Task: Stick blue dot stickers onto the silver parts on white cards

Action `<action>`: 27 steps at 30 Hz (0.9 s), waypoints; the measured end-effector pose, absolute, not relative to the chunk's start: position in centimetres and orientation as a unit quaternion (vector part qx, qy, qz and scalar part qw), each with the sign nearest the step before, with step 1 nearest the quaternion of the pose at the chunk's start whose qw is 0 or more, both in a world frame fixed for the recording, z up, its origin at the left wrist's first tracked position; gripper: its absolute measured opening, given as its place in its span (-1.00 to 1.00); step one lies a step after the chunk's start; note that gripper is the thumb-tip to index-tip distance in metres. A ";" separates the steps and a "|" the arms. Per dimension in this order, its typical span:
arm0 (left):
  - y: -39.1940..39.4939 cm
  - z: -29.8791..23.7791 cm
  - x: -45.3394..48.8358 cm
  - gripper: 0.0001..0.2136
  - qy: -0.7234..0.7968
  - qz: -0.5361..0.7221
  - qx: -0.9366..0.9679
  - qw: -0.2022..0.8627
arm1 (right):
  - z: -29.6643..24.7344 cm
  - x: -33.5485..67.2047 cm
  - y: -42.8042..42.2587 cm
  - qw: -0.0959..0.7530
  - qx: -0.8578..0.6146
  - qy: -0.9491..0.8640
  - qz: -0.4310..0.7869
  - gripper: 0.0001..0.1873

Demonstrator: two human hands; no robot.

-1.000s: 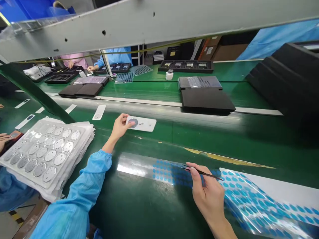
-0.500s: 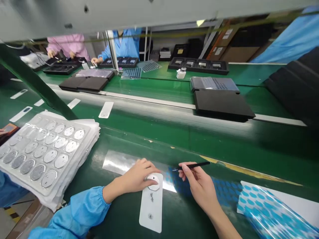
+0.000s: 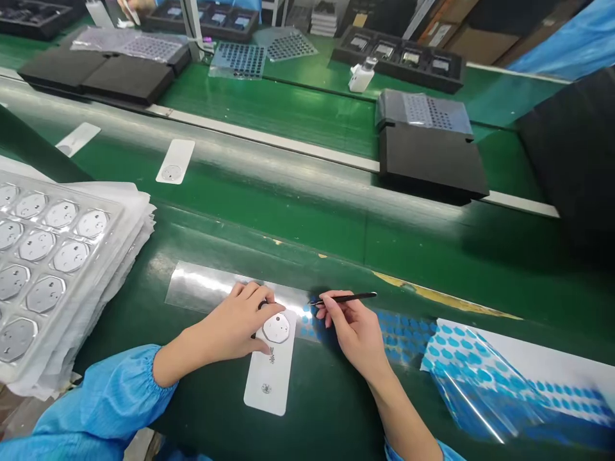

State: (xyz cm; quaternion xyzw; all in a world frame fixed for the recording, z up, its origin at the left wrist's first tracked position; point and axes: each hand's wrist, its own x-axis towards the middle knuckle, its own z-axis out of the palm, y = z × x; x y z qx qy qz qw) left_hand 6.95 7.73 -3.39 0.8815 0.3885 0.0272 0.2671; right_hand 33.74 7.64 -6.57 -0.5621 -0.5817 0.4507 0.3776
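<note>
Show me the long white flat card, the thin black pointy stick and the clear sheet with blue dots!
long white flat card (image 3: 269,379): head view, its bare lower half.
thin black pointy stick (image 3: 353,296): head view, its middle.
clear sheet with blue dots (image 3: 461,358): head view, its dotted part.

The left hand (image 3: 235,330) pins a white plate (image 3: 269,374) to the worktop (image 3: 307,243). At its three o'clock, the right hand (image 3: 355,333) pinches a thin black tool (image 3: 343,298).

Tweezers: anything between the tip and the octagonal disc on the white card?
Nothing visible. Tweezers in the right hand point at the octagonal disc over an open gap; the left hand grips the white card from the disc's other side.
</note>
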 end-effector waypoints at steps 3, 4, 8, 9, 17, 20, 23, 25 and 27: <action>7.7 -3.6 6.9 -0.27 0.390 0.030 0.880 0.268 | -6.4 33.6 7.6 0.380 -0.564 -0.578 0.451 -0.63; 7.7 -3.6 6.9 -0.28 0.391 0.028 0.881 0.267 | -6.4 33.6 7.6 0.382 -0.564 -0.576 0.452 -0.63; 7.7 -3.5 7.0 -0.29 0.390 0.023 0.883 0.261 | -6.6 33.6 7.7 0.388 -0.569 -0.567 0.451 -0.62; 7.7 -3.5 7.0 -0.30 0.389 0.025 0.883 0.260 | -6.6 33.6 7.6 0.387 -0.571 -0.566 0.452 -0.62; 7.7 -3.8 7.0 -0.31 0.393 0.025 0.882 0.259 | -6.1 33.6 7.0 0.436 -0.552 -0.542 0.460 -0.74; 7.6 -3.6 6.9 -0.31 0.399 0.033 0.876 0.269 | -6.0 33.1 6.9 0.445 -0.558 -0.525 0.463 -0.71; 7.3 -4.1 6.7 -0.34 0.420 0.049 0.861 0.281 | -6.5 32.7 7.1 0.446 -0.553 -0.514 0.481 -0.68; 7.3 -5.0 6.6 -0.33 0.434 0.070 0.855 0.276 | -7.0 32.7 7.4 0.441 -0.547 -0.526 0.479 -0.67; 7.2 -6.1 6.6 -0.32 0.440 0.094 0.852 0.267 | -7.2 32.7 7.7 0.440 -0.542 -0.545 0.465 -0.66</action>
